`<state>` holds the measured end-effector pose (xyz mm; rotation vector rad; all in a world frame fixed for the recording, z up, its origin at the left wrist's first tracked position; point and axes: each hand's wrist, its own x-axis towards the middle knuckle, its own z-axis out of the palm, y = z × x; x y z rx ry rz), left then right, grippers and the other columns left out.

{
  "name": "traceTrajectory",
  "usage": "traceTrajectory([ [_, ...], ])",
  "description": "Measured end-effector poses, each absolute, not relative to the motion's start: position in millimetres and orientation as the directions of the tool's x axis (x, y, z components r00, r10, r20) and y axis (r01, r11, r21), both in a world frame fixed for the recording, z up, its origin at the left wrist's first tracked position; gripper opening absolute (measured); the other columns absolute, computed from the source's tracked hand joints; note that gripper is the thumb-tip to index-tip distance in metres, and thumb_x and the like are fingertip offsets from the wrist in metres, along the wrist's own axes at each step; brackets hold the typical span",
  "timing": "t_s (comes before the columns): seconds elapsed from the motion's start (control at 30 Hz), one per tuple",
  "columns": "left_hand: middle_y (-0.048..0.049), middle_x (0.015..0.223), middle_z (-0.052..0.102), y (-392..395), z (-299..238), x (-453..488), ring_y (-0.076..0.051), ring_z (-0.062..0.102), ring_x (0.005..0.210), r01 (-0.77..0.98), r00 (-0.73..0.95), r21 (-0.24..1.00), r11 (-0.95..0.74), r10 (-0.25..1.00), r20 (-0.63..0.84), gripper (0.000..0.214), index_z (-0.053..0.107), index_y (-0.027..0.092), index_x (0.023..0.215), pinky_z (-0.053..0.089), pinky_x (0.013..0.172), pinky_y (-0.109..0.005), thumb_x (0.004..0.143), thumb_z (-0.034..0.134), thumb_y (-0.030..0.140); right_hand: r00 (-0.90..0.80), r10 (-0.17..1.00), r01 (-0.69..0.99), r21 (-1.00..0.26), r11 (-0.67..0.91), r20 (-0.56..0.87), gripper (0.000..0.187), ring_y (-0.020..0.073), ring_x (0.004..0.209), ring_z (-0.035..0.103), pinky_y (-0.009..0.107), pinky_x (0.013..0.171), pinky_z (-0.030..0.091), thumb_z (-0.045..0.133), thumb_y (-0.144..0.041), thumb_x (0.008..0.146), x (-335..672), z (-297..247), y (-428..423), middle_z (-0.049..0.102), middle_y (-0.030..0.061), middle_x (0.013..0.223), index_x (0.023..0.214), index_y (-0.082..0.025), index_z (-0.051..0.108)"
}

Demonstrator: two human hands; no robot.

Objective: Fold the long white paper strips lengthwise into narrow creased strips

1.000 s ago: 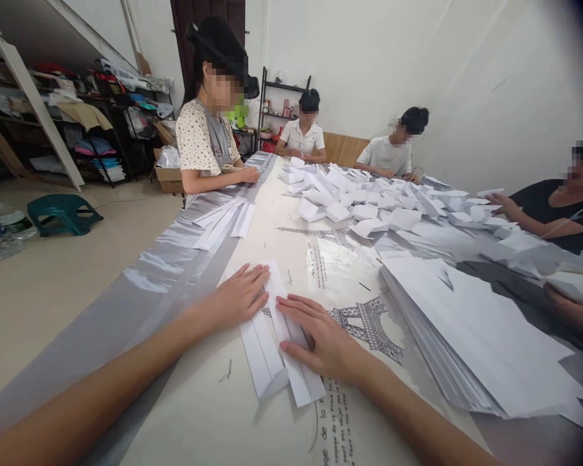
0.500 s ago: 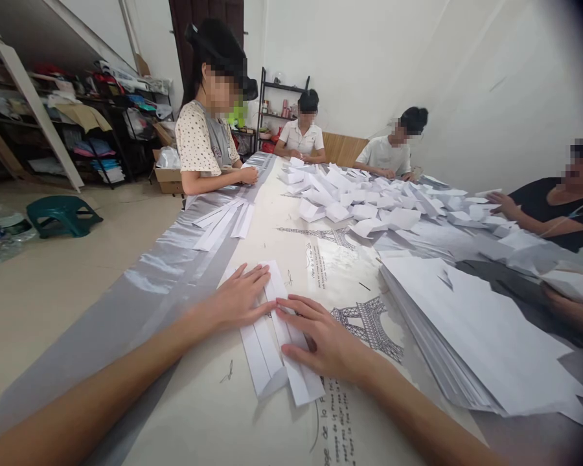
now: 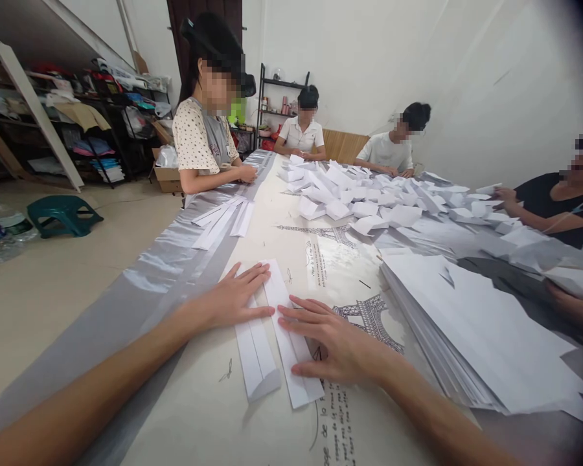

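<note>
folded strips of smooth matt paper, stack of matt paper sheets, counter cover of glossy plastic-like sheeting, grey border shiny and rippled, stool of smooth plastic

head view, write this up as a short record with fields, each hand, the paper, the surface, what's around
left hand: spread flat across both strips
right hand: fingers on the right folded paper strip
left folded paper strip: creased lengthwise, beside the other
surface: Eiffel Tower-print tablecloth
right side: stack of white paper sheets
beyond: heap of folded paper pieces
floor: green plastic stool
</note>
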<state>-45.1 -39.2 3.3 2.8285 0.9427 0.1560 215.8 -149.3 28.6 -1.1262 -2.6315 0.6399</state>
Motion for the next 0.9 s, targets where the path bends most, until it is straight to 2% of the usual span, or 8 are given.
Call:
traceTrajectory([
  [0.1,-0.0079,0.163,0.02,-39,2,-45,-0.025,0.017,0.151,0.583,0.798,0.172,-0.794,0.599,0.062,0.078,0.021,0.024,0.157,0.004,0.121,-0.044,0.095,0.029,0.071,-0.693,0.72,0.629,-0.47,0.619,0.02,0.072,0.0279,0.15,0.021,0.05,0.121,0.023,0.066,-0.056,0.086,217,33,-151,0.036,0.0033,0.158,0.149,-0.027,0.044],
  [0.3,-0.0088,0.163,0.021,-40,-1,-46,-0.026,0.019,0.15,0.579,0.8,0.149,-0.802,0.593,0.085,0.079,0.017,0.023,0.158,0.006,0.121,-0.044,0.096,0.028,0.07,-0.729,0.683,0.598,-0.448,0.665,0.042,0.055,0.027,0.145,0.034,0.047,0.117,0.032,0.067,-0.054,0.087,218,41,-156,0.046,0.007,0.152,0.132,-0.024,0.063],
  [0.43,-0.009,0.163,0.02,-41,0,-46,-0.027,0.018,0.151,0.579,0.8,0.153,-0.801,0.594,0.08,0.079,0.017,0.022,0.158,0.006,0.121,-0.044,0.096,0.027,0.07,-0.765,0.635,0.534,-0.445,0.718,0.107,0.052,0.0249,0.139,0.044,0.045,0.117,0.032,0.066,-0.049,0.089,216,40,-158,0.053,0.0101,0.146,0.131,-0.019,0.063],
  [0.53,-0.009,0.164,0.018,-41,2,-45,-0.027,0.017,0.151,0.582,0.799,0.169,-0.796,0.598,0.065,0.079,0.018,0.021,0.157,0.004,0.121,-0.045,0.096,0.027,0.07,-0.786,0.604,0.498,-0.447,0.743,0.129,0.042,0.0224,0.135,0.05,0.043,0.117,0.033,0.065,-0.042,0.091,216,38,-159,0.058,0.0102,0.142,0.127,-0.02,0.066],
  [0.67,-0.0089,0.164,0.018,-41,2,-45,-0.027,0.017,0.151,0.584,0.796,0.2,-0.787,0.604,0.051,0.08,0.018,0.022,0.157,0.002,0.122,-0.046,0.095,0.029,0.071,-0.806,0.578,0.476,-0.442,0.761,0.126,0.028,0.0192,0.133,0.051,0.041,0.116,0.035,0.06,-0.029,0.093,216,40,-163,0.06,0.0077,0.139,0.118,-0.023,0.071],
  [0.9,-0.0086,0.165,0.015,-39,-1,-46,-0.026,0.014,0.151,0.572,0.803,0.212,-0.793,0.594,0.055,0.079,0.016,0.022,0.157,0.0,0.122,-0.045,0.096,0.03,0.07,-0.798,0.594,0.482,-0.485,0.73,0.101,0.024,0.0196,0.134,0.05,0.039,0.115,0.038,0.06,-0.02,0.09,216,45,-166,0.063,0.0033,0.136,0.108,-0.023,0.076],
])
